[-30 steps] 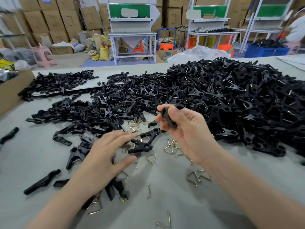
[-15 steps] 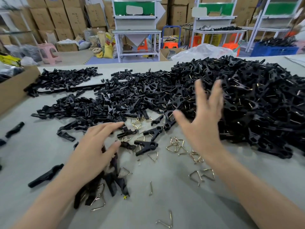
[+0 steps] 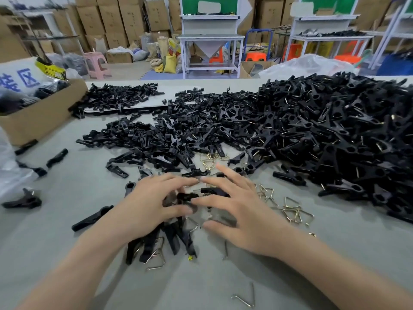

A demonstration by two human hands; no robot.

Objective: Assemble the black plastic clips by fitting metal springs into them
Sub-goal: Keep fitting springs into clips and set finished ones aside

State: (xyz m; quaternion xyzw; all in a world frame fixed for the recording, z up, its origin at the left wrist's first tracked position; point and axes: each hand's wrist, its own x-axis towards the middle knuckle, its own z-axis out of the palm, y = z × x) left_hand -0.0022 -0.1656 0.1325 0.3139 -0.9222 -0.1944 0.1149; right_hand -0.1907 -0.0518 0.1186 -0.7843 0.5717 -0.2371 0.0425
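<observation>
My left hand and my right hand hover side by side over the grey table, fingers spread and nearly straight, fingertips almost meeting above a few loose black clip halves. Neither hand grips anything that I can see. More black clip parts lie partly under my left palm with a bent metal spring beside them. Loose metal springs are scattered right of my right hand. A big heap of assembled black clips fills the right side of the table.
A flatter spread of unassembled clip halves lies in the middle and far left. A cardboard box stands at the left edge. A single spring lies near the front. Workbenches and stacked cartons stand beyond the table.
My right hand held a clip, let it go over the heap with fingers spread, then came back down beside my left hand. My left hand stayed over the loose parts.
</observation>
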